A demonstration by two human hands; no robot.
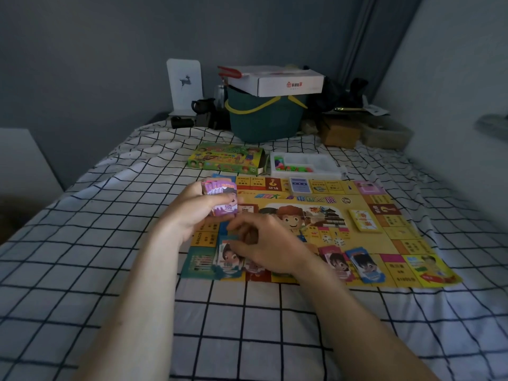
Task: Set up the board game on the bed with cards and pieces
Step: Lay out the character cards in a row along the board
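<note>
A yellow game board [390, 243] lies flat on the checked bed. My left hand [198, 213] grips a stack of purple play money [222, 199] above the board's left side. My right hand [264, 243] hovers low over a money pile [228, 257] at the board's near-left edge, fingers curled, touching its top note. Two more piles, a red one [334, 259] and a blue one [365, 264], lie along the near edge. Two dice [334, 240] sit near the board's middle. A yellow card deck [364, 220] and a blue deck [300, 185] rest on the board.
The green game box [225, 158] and a white tray [305, 165] with coloured pieces sit beyond the board. Further back stand a green basket [264, 116] under a white carton [277, 79], a white stand, and dark clutter. The wall runs along the right.
</note>
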